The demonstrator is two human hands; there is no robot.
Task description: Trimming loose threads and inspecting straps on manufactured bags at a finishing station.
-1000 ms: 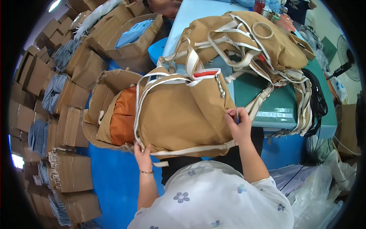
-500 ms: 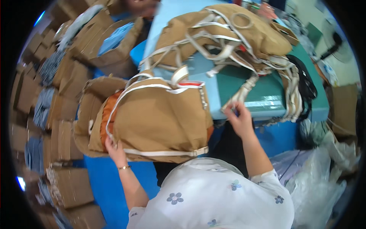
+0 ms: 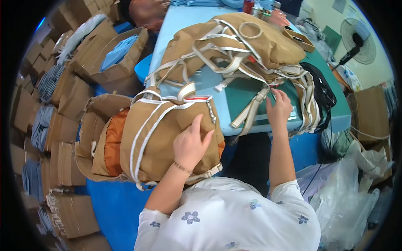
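A tan backpack [image 3: 167,125] with white trim and an orange panel [image 3: 115,140] lies partly over an open cardboard box and against the table edge. My left hand [image 3: 192,144] is over its front, thumb and index finger apart, gripping nothing. At the table's near edge, my right hand [image 3: 281,108] is beside a cream webbing strap [image 3: 251,108]. Its fingers are closed around something small that I cannot make out. Farther back, a second tan bag [image 3: 268,42] with a tangle of white-edged straps spreads over the table, and a cream ring [image 3: 250,30] rests on it.
The table [image 3: 165,46] has a green mat [image 3: 243,98]. A black bag [image 3: 320,92] sits at its right edge. Cardboard boxes [image 3: 75,213] crowd the left, plastic bags [image 3: 343,201] the lower right. A fan [image 3: 358,39] and another person [image 3: 146,12] are farther back.
My left hand has left the backpack's lower left edge and moved right and up over its front. White trim now lies across the backpack. My right hand has moved up and right, away from the strap end.
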